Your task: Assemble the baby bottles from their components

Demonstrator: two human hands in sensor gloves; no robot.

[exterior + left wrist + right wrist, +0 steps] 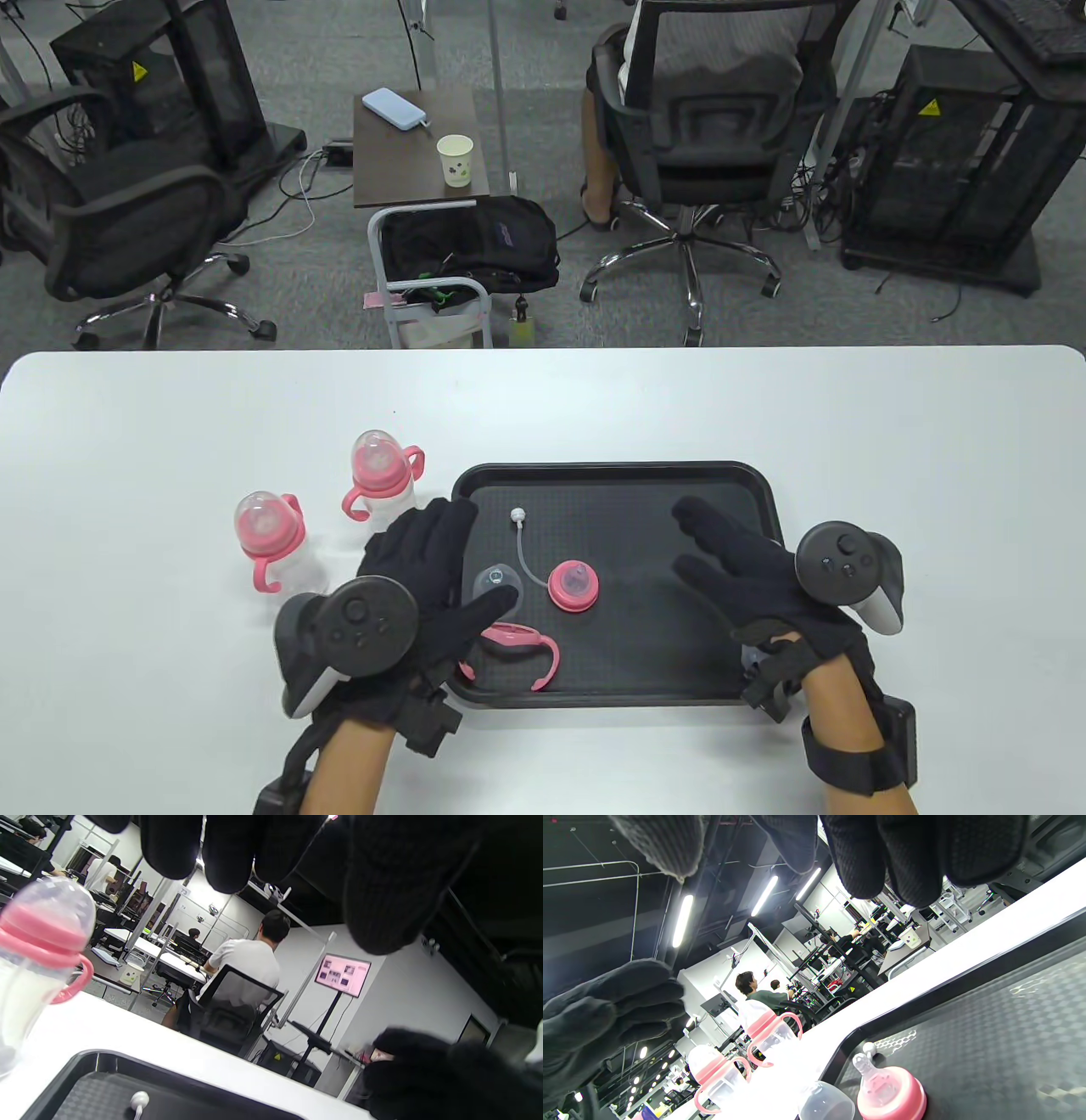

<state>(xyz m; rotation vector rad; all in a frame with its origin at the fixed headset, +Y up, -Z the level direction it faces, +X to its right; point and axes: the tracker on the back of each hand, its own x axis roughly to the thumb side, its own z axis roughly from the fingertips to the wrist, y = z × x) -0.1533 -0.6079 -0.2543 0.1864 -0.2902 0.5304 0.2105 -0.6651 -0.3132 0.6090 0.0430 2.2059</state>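
Two assembled bottles with pink handles and clear caps stand on the white table, one at the left [271,543] and one nearer the tray [382,475]. On the black tray [611,465] lie a straw with a white weight [519,543], a clear dome cap [495,580], a pink nipple collar [574,586] and a pink handle ring [519,641]. My left hand [484,552] is open over the tray's left edge, thumb beside the cap. My right hand [687,539] is open above the tray's right half, holding nothing. The right wrist view shows the collar [888,1090] and cap [825,1103].
The tray's middle and back are bare mat [628,509]. In the left wrist view the nearer bottle [38,955] stands just left of the tray corner [97,1086]. Beyond the table's far edge are office chairs [696,127] and a small side table [416,144].
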